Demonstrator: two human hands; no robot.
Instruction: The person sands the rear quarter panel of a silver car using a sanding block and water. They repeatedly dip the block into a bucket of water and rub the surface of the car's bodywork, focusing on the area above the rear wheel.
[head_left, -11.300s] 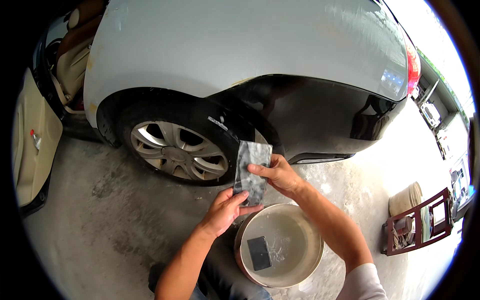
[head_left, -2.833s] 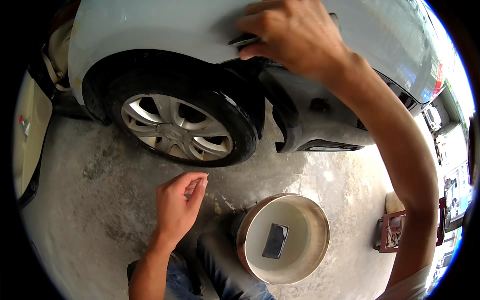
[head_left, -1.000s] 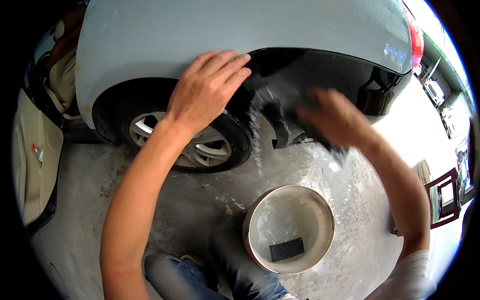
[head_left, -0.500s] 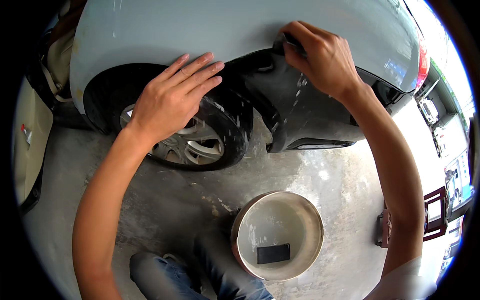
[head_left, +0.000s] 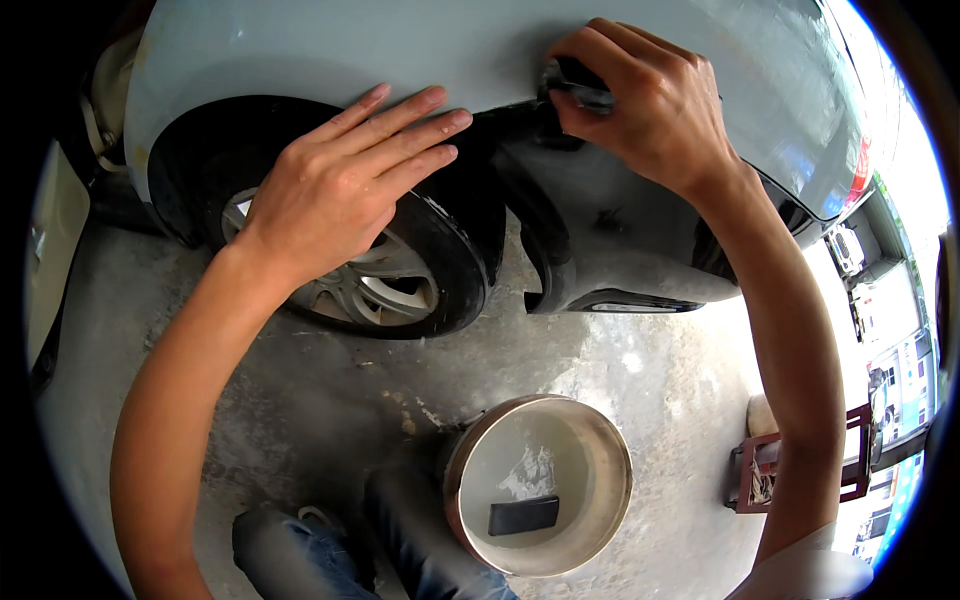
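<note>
My left hand [head_left: 330, 195] lies flat with fingers stretched out against the car's grey body panel [head_left: 450, 45], at the rim of the wheel arch and above the wheel [head_left: 390, 285]. In my right hand [head_left: 655, 110] is a dark, wet sanding pad [head_left: 582, 92], gripped between thumb and curled fingers. I hold it against the car where the grey panel meets the black bumper [head_left: 630, 215]. Part of the pad is hidden by my fingers. Drops of water show on the skin of my left hand.
A round metal basin [head_left: 623, 460] of cloudy water stands on the concrete floor [head_left: 320, 400], with a black rectangular block [head_left: 524, 515] in it. My knees [head_left: 290, 550] are beside it. A dark red frame [head_left: 755, 480] stands at the right; a beige panel [head_left: 55, 250] is at far left.
My right hand has shifted slightly up and left with the sanding pad along the panel edge. My left hand has moved a little right along the wheel arch. The view has shifted slightly.
</note>
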